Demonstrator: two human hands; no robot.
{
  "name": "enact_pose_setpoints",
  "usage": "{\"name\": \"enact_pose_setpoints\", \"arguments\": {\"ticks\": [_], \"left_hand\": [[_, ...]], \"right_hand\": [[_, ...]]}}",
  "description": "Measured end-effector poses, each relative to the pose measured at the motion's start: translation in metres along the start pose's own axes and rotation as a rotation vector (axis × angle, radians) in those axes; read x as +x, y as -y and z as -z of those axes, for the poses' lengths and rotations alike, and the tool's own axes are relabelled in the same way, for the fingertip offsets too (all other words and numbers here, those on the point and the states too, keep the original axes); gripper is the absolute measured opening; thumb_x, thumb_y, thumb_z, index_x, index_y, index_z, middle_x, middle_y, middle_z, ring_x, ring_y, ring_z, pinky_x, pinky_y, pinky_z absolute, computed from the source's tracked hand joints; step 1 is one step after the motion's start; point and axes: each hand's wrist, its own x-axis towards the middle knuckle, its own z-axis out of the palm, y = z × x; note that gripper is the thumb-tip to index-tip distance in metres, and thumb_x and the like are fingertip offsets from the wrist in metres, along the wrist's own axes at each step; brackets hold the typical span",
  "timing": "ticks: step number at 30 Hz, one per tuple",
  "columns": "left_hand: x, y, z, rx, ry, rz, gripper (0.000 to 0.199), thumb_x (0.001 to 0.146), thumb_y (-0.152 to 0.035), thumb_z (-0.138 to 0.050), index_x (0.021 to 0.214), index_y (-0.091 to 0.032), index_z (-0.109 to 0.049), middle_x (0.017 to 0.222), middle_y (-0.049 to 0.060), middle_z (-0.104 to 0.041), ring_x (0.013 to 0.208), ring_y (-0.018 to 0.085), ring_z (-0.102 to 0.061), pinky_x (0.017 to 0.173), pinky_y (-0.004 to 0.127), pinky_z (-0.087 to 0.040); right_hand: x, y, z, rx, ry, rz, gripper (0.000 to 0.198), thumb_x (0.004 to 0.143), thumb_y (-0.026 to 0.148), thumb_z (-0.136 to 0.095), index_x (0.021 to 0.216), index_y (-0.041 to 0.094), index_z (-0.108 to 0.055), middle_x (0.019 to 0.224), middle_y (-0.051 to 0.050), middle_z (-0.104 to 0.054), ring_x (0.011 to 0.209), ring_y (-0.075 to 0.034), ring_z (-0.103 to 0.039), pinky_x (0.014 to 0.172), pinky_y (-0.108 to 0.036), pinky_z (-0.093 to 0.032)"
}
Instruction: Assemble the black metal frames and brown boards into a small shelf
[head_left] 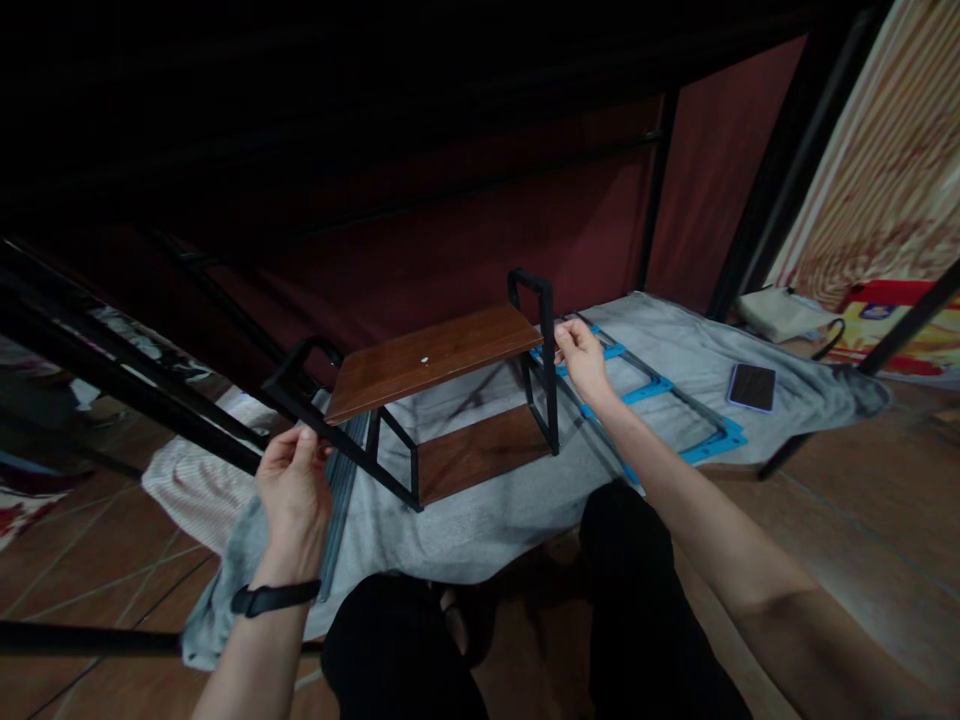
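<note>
A small two-tier shelf stands in front of me, with a brown upper board (435, 358), a brown lower board (484, 455) and black side frames. The left side frame (356, 452) leans outward. My left hand (294, 480) is closed at its outer side, thumb and fingers pinched near the left end of the upper board. On the other side, my right hand (581, 358) pinches with its fingertips at the outer face of the right side frame (550, 370), level with the upper board. Whatever lies between the fingertips of either hand is too small or hidden to make out.
A grey cloth (465, 545) lies under the shelf. On it are a blue and grey folding frame (652, 388), grey bars (339, 520) and a phone (751, 387). Black metal posts (780, 160) stand around. A pale bag (780, 312) and a red-yellow box (900, 325) sit right.
</note>
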Motion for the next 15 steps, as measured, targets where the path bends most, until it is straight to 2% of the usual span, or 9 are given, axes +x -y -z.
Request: {"name": "enact_pose_setpoints", "arguments": {"ticks": [7, 12, 15], "left_hand": [[-0.002, -0.003, 0.003, 0.038, 0.065, 0.006, 0.015, 0.076, -0.032, -0.076, 0.08, -0.022, -0.066, 0.081, -0.002, -0.064, 0.071, 0.012, -0.055, 0.057, 0.026, -0.044], [0.003, 0.003, 0.003, -0.046, 0.036, 0.067, 0.021, 0.067, -0.03, -0.084, 0.076, -0.022, -0.067, 0.075, -0.002, -0.062, 0.066, 0.011, -0.051, 0.054, 0.025, -0.04], [0.005, 0.008, 0.005, -0.104, 0.051, 0.101, 0.021, 0.066, -0.028, -0.084, 0.075, -0.021, -0.066, 0.072, -0.001, -0.061, 0.061, 0.01, -0.048, 0.051, 0.025, -0.037]], "right_hand": [[0.001, -0.005, 0.0, -0.01, 0.043, 0.001, 0.042, 0.087, 0.066, -0.052, 0.08, 0.025, -0.053, 0.069, 0.003, -0.052, 0.058, -0.012, -0.051, 0.055, -0.025, -0.043], [0.001, -0.003, 0.002, -0.011, 0.028, -0.001, 0.042, 0.086, 0.066, -0.052, 0.08, 0.025, -0.052, 0.068, 0.003, -0.052, 0.057, -0.012, -0.05, 0.054, -0.025, -0.043], [0.0, 0.0, 0.003, -0.025, 0.021, -0.003, 0.042, 0.087, 0.066, -0.052, 0.079, 0.025, -0.051, 0.067, 0.004, -0.051, 0.056, -0.012, -0.049, 0.054, -0.025, -0.042]]}}
